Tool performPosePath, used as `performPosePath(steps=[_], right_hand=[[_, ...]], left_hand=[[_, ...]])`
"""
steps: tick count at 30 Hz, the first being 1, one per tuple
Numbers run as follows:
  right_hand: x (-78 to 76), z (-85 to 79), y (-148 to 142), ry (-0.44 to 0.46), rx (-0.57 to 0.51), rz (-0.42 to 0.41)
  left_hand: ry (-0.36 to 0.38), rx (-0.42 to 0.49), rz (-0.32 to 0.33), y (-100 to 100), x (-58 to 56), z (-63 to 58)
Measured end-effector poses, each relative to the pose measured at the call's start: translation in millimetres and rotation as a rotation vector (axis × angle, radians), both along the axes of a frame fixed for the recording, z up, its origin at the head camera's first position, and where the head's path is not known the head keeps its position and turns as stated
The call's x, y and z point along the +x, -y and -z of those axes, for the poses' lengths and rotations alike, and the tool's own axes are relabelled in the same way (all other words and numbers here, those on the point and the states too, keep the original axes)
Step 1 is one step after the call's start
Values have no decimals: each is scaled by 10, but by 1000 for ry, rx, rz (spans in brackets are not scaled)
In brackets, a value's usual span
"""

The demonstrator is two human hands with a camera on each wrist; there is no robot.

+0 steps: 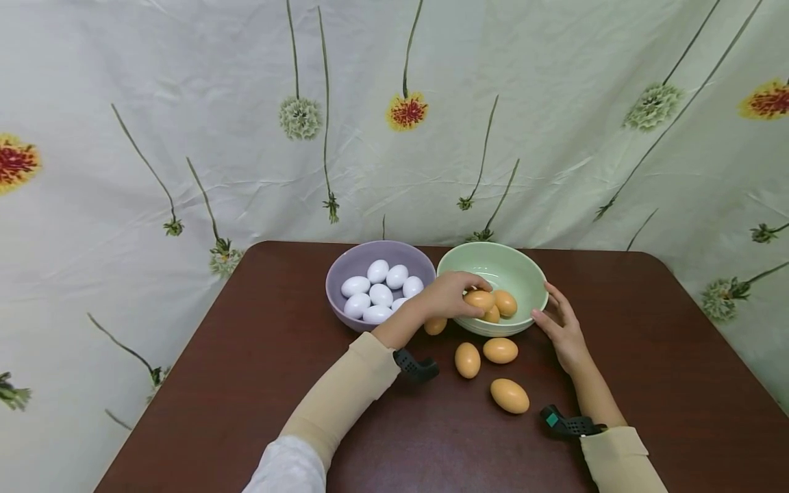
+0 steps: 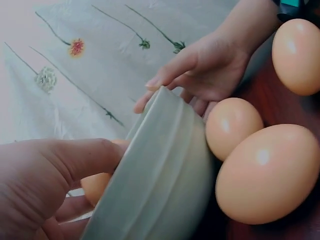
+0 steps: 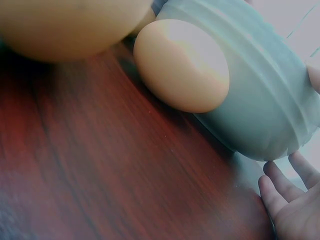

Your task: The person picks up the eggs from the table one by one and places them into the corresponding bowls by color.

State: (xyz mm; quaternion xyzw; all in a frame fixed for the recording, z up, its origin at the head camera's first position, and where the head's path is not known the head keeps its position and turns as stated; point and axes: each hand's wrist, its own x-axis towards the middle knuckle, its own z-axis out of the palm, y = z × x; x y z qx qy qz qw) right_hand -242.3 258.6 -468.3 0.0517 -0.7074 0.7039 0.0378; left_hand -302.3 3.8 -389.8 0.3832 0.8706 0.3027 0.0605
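Note:
My left hand (image 1: 453, 293) reaches over the near left rim of the pale green bowl (image 1: 527, 284). Its thumb and fingers pinch a brown egg (image 1: 479, 300) low inside the bowl, beside more brown eggs (image 1: 505, 303). In the left wrist view, the bowl wall (image 2: 155, 170) partly hides the fingers and the egg. At the bowl's right side, my right hand (image 1: 562, 327) rests with fingers extended, its fingertips touching the rim and outer wall. The right wrist view shows those fingertips (image 3: 274, 172) against the bowl's underside curve.
A purple bowl (image 1: 335, 294) of white eggs (image 1: 381, 294) stands left of the green one. Several brown eggs lie on the dark table (image 1: 246, 383) before the bowls, including one (image 1: 509, 396) nearest me and one (image 1: 435, 326) by the left wrist. A floral cloth (image 1: 234, 82) hangs behind.

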Motion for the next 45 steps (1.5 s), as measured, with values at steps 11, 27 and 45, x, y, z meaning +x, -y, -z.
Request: performPosePath(steps=[11, 27, 45], right_hand=[[32, 3, -11, 2, 3, -11], [15, 18, -12, -19, 2, -21], [20, 19, -16, -16, -4, -19]], left_hand=[[155, -63, 42, -60, -50, -34], [103, -252, 98, -212, -144, 7], [89, -362, 88, -297, -176, 26]])
